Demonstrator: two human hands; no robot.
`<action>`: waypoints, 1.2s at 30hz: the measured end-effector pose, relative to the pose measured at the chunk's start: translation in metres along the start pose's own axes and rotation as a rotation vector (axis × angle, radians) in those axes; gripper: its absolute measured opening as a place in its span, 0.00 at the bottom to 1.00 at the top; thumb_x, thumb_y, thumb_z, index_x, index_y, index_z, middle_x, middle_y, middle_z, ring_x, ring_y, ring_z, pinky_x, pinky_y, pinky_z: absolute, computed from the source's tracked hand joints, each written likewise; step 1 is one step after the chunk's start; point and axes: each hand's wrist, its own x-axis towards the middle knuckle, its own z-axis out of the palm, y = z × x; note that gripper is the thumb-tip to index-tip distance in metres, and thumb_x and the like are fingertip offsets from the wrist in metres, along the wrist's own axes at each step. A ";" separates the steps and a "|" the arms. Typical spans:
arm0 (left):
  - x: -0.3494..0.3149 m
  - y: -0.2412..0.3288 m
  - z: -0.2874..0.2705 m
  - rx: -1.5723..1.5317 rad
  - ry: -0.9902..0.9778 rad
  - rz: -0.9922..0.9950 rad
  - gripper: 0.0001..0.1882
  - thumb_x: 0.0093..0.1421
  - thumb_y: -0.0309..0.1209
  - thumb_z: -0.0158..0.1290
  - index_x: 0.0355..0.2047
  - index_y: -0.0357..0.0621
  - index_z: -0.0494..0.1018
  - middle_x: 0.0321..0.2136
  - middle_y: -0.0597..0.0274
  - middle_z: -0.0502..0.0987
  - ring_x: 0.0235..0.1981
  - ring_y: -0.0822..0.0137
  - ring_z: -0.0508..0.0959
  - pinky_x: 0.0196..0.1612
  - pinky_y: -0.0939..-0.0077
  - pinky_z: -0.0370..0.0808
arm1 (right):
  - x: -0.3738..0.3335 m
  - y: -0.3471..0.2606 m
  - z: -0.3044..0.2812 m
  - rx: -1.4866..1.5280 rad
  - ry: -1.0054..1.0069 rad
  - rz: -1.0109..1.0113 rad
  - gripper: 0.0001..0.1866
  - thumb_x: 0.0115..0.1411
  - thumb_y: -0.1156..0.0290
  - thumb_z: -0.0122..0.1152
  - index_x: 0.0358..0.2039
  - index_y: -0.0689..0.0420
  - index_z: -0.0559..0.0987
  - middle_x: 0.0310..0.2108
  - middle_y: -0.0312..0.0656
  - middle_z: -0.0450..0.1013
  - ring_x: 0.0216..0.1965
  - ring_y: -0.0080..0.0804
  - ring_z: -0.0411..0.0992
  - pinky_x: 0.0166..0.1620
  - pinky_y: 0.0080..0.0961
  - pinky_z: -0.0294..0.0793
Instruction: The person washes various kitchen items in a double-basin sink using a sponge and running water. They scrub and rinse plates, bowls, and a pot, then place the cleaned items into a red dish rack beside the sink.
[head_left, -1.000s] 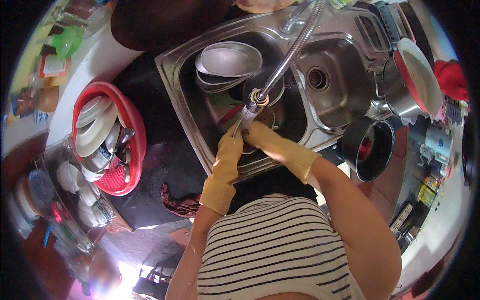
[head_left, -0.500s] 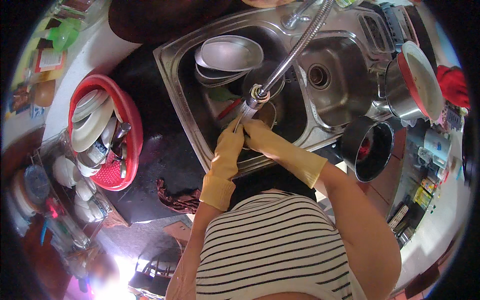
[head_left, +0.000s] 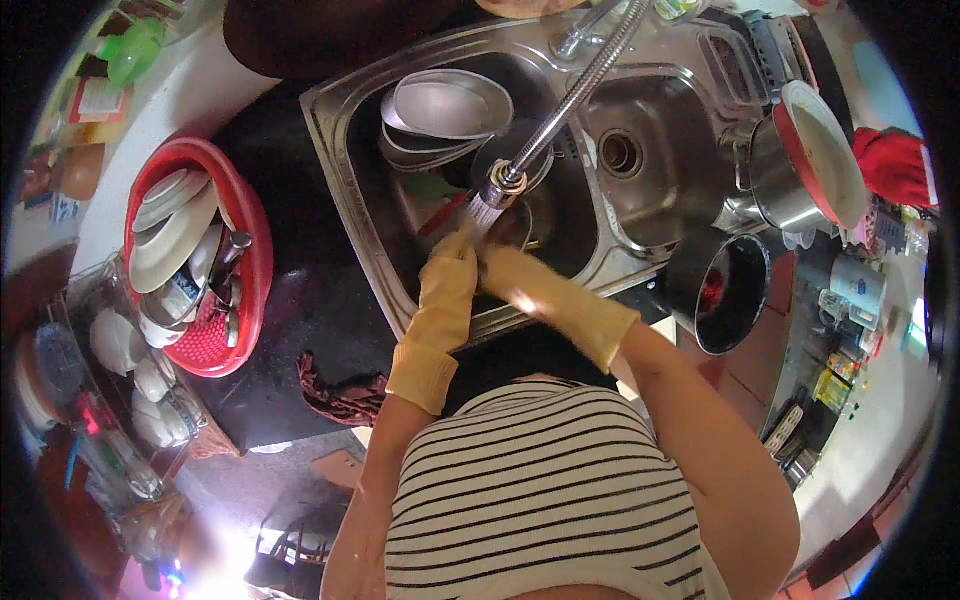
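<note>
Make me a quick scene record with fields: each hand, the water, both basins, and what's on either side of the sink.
Left hand: yellow-gloved, at the water stream; grip unclear
Right hand: yellow-gloved, close beside the left; grip unclear
Water: running from the flexible metal hose
Left basin: oval metal dishes at the far side
Right basin: drain visible
Left side: red basket holding dishes
Right side: black pot

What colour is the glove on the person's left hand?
The glove is pale yellow; it shows best in the head view.
</note>
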 end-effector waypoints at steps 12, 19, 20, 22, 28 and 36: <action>0.009 0.016 -0.014 -0.037 -0.217 -0.300 0.23 0.67 0.43 0.45 0.62 0.64 0.70 0.55 0.46 0.75 0.56 0.41 0.74 0.59 0.53 0.71 | 0.062 0.024 -0.030 -0.362 0.063 0.519 0.19 0.58 0.63 0.62 0.49 0.55 0.81 0.49 0.54 0.77 0.50 0.53 0.77 0.52 0.48 0.76; 0.010 0.013 -0.018 -0.015 -0.301 -0.346 0.25 0.67 0.45 0.43 0.64 0.67 0.67 0.57 0.47 0.74 0.59 0.43 0.72 0.61 0.54 0.70 | 0.043 0.043 0.016 -0.259 -0.148 0.211 0.21 0.56 0.69 0.63 0.51 0.51 0.80 0.49 0.52 0.78 0.53 0.52 0.75 0.55 0.43 0.75; 0.011 0.014 -0.014 -0.010 -0.295 -0.337 0.25 0.67 0.45 0.42 0.64 0.68 0.67 0.58 0.47 0.74 0.59 0.43 0.72 0.61 0.54 0.70 | 0.034 0.030 0.011 -0.307 -0.211 0.163 0.22 0.55 0.70 0.63 0.53 0.50 0.80 0.48 0.51 0.78 0.54 0.51 0.75 0.55 0.41 0.74; 0.010 0.016 -0.015 0.006 -0.275 -0.296 0.25 0.68 0.45 0.42 0.64 0.68 0.67 0.58 0.48 0.73 0.59 0.42 0.72 0.61 0.54 0.69 | 0.031 0.034 -0.003 -0.186 -0.124 0.159 0.21 0.57 0.70 0.61 0.52 0.51 0.80 0.50 0.52 0.77 0.54 0.52 0.75 0.55 0.43 0.74; 0.009 0.014 -0.015 -0.020 -0.279 -0.292 0.24 0.68 0.44 0.42 0.64 0.66 0.67 0.57 0.45 0.73 0.58 0.42 0.73 0.61 0.53 0.69 | 0.061 0.061 -0.003 -0.517 -0.281 0.104 0.17 0.61 0.72 0.54 0.50 0.55 0.81 0.50 0.58 0.76 0.52 0.52 0.76 0.52 0.47 0.75; 0.008 0.001 -0.001 -0.016 -0.183 -0.118 0.23 0.66 0.36 0.45 0.61 0.60 0.70 0.54 0.45 0.75 0.56 0.43 0.74 0.59 0.55 0.71 | 0.045 0.010 -0.017 -0.501 -0.293 0.102 0.15 0.54 0.78 0.57 0.42 0.60 0.83 0.41 0.56 0.80 0.46 0.54 0.78 0.50 0.46 0.76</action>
